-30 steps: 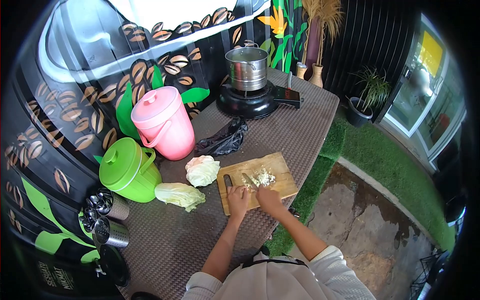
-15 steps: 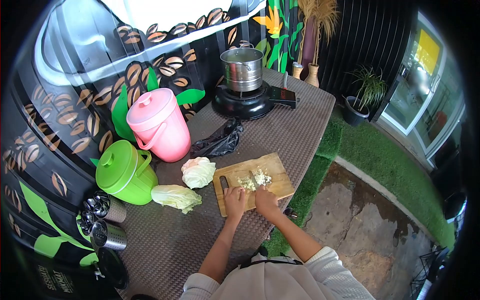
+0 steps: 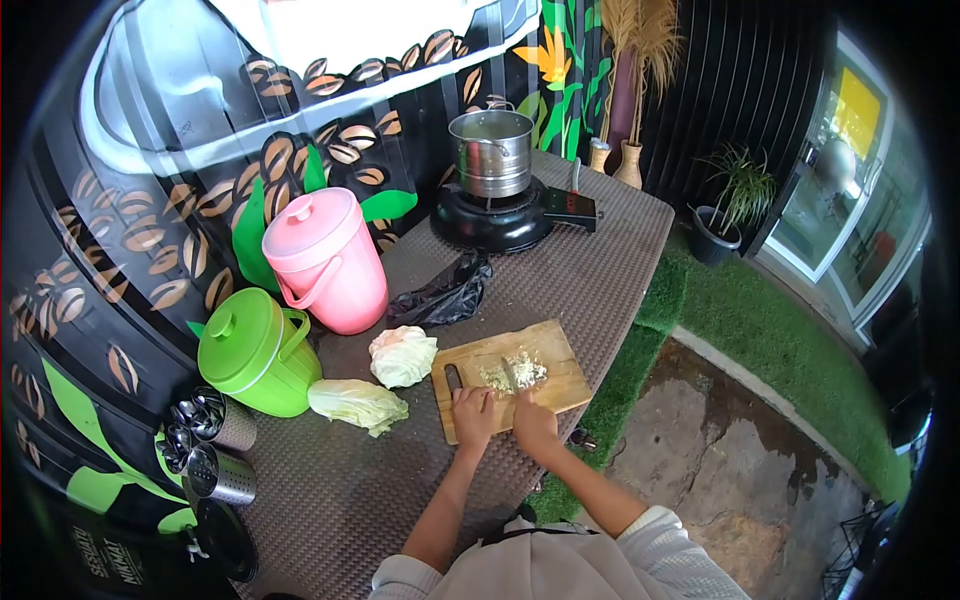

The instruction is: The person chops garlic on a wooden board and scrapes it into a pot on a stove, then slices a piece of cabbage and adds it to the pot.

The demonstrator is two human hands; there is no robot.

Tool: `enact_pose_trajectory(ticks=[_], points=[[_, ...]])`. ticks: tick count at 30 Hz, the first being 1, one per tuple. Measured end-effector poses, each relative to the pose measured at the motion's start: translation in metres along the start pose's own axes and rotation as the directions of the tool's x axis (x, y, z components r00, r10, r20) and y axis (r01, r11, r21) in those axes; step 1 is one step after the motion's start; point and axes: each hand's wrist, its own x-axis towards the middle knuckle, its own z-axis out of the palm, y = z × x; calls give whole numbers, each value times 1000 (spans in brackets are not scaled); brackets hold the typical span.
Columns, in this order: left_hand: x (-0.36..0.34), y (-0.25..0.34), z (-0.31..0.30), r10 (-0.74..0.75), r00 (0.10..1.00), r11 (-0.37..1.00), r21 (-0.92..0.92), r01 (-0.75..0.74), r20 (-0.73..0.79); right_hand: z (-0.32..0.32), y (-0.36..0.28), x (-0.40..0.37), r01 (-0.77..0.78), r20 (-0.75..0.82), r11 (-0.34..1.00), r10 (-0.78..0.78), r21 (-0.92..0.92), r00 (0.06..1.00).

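Note:
A wooden cutting board (image 3: 565,372) lies near the table's front edge, with a small heap of finely chopped pale pieces (image 3: 527,368) on it, perhaps garlic. My right hand (image 3: 536,424) grips a knife (image 3: 509,374) by its handle, which the fingers cover. The narrow blade stands among the chopped bits. My left hand (image 3: 472,416) rests on the board beside its handle slot, fingers laid on the wood just left of the heap. Left of the board sit a round cabbage piece (image 3: 403,356) and a longer leafy cabbage piece (image 3: 358,404).
A steel pot (image 3: 491,160) stands on a black portable stove (image 3: 490,220) at the far end. A black plastic bag (image 3: 440,290), pink jug (image 3: 328,265) and green jug (image 3: 262,355) line the wall side. Perforated metal holders (image 3: 222,474) with cutlery stand at left.
The camera view has shifted slightly, so everything appears a little lower and further right. My left hand has drawn back slightly from the chopped heap. The knife remains in my right hand.

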Motion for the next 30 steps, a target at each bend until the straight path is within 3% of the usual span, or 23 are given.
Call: enact_pose_trajectory(ticks=[1,4,7,10,12,14,21,27,30], points=[[-1,2,-1,-15,1000,1000,15,15,18,6,-2,-4,-93,32,996,93,2,995],[-3,4,2,17,1000,998,64,-18,24,11,4,-5,-143,80,988,139,57,987],[-5,3,2,43,998,996,77,-46,46,4,23,2,-70,134,980,45,184,990],[2,3,4,2,996,1000,18,-3,88,-4,40,2,-11,74,947,-14,322,997],[3,6,1,-28,993,1000,-10,29,117,-2,43,1,-26,43,943,12,331,999],[10,14,-1,-33,988,996,82,21,152,2,44,-2,-43,12,939,42,342,999],[11,11,-3,40,993,993,109,-52,107,-6,42,-14,-100,14,939,101,328,995],[5,-2,-5,65,997,998,12,-65,29,-14,56,-10,-59,-82,952,87,299,993],[5,1,-15,-39,993,996,-71,47,112,-23,61,-7,-65,-95,955,96,289,991]])
